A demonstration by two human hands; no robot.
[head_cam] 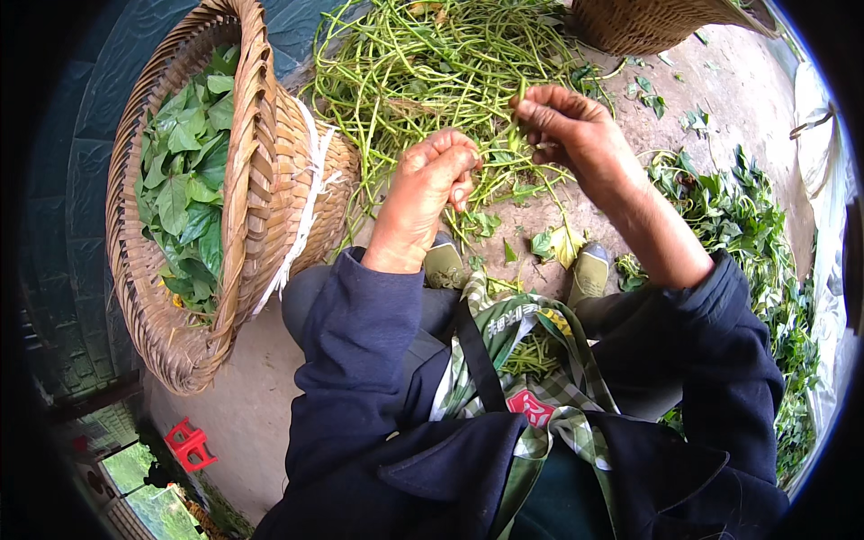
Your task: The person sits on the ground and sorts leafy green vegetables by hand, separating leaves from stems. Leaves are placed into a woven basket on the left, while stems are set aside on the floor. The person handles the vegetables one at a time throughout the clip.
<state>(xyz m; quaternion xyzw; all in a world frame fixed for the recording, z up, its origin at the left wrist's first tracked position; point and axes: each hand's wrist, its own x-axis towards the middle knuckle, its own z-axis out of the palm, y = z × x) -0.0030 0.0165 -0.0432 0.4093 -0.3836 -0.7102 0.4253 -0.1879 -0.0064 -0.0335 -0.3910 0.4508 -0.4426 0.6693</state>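
Note:
My right hand [574, 128] pinches a short piece of green stem [522, 89] between thumb and fingers, above a heap of leafless green vine stems [432, 74]. Beside it on the left, my left hand [432, 175] is curled with its thumb against the forefinger. Whether a thin stem lies between those fingertips is hard to make out. An apron of green checked cloth [459, 385] hangs open at my lap. Cut green stem pieces [533, 354] lie inside it.
A woven basket [290, 169] of green leaves [182, 175] stands at left, tied with white strips [307, 196]. Another woven basket [628, 27] is at the top. Leafy vines [736, 209] lie at right beside plastic sheeting [820, 270]. A red stool [190, 444] stands lower left.

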